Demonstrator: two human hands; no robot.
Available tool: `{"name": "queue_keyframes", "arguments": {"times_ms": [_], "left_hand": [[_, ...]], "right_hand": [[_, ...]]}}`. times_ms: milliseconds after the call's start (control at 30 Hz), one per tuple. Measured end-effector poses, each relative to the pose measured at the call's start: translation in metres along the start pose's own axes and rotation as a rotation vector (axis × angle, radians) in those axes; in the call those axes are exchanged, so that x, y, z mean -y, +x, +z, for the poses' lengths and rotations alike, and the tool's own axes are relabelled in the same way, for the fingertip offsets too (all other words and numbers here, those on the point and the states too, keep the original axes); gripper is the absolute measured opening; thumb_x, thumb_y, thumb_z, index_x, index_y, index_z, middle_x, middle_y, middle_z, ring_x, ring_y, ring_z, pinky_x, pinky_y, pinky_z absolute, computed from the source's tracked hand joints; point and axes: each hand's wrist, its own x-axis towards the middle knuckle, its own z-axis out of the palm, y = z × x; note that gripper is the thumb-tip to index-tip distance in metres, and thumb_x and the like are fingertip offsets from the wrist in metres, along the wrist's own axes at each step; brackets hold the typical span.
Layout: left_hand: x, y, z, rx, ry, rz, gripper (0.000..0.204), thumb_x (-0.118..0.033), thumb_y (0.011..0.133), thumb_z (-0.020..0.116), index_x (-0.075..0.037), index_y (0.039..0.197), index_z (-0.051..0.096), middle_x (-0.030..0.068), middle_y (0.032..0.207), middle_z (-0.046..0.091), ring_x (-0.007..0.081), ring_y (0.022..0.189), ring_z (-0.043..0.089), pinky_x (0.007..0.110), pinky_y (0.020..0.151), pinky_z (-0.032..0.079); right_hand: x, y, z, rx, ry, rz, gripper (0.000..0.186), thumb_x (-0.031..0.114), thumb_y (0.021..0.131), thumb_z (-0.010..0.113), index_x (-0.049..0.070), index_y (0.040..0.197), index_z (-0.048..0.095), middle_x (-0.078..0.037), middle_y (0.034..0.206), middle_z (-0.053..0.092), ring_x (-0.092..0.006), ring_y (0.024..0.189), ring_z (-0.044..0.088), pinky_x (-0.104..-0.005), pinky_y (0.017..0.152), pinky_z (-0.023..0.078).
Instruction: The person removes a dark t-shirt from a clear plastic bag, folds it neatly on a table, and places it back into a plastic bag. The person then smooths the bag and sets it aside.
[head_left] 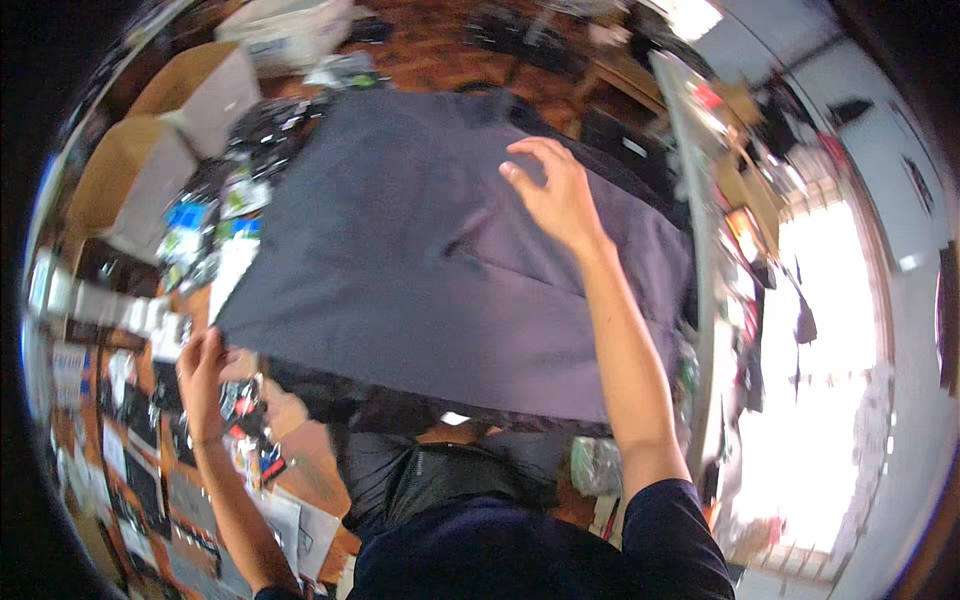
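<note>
A large dark grey piece of fabric spreads out in front of me, with a crease running across its right half. My left hand pinches the fabric's near left corner between thumb and fingers. Above the right part of the cloth, my right hand has its thumb and fingers apart and curved, with nothing between them. Black material shows beneath the cloth along its near edge and at its far right.
Open cardboard boxes stand at the left, beside shiny black plastic bags. Small tools and papers lie near my left forearm. A clear plastic bag sits by my right elbow. A bright window is at the right.
</note>
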Motion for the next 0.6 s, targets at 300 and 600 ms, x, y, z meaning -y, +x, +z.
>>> {"name": "queue_keyframes", "arguments": {"times_ms": [300, 600], "left_hand": [[-0.125, -0.077, 0.233, 0.382, 0.851, 1.026, 0.041, -0.020, 0.112, 0.053, -0.004, 0.150, 0.058, 0.0150, 0.158, 0.055, 0.0368, 0.151, 0.047, 0.052, 0.125, 0.035], [-0.088, -0.084, 0.277, 0.514, 1.344, 0.995, 0.063, -0.043, 0.110, 0.048, -0.016, 0.167, 0.042, 0.0078, 0.177, 0.031, 0.0402, 0.163, 0.023, 0.063, 0.131, 0.017]], "right_hand": [[0.128, -0.204, -0.022, 0.262, 0.020, 0.123, 0.062, 0.040, 0.100, 0.069, 0.004, 0.149, 0.058, -0.019, 0.161, 0.051, -0.0353, 0.153, 0.042, -0.0522, 0.127, 0.031], [-0.010, -0.287, -0.171, 0.351, -0.502, 0.406, 0.065, 0.046, 0.102, 0.065, 0.016, 0.157, 0.053, -0.013, 0.169, 0.042, -0.0347, 0.159, 0.034, -0.0619, 0.128, 0.026]]}}
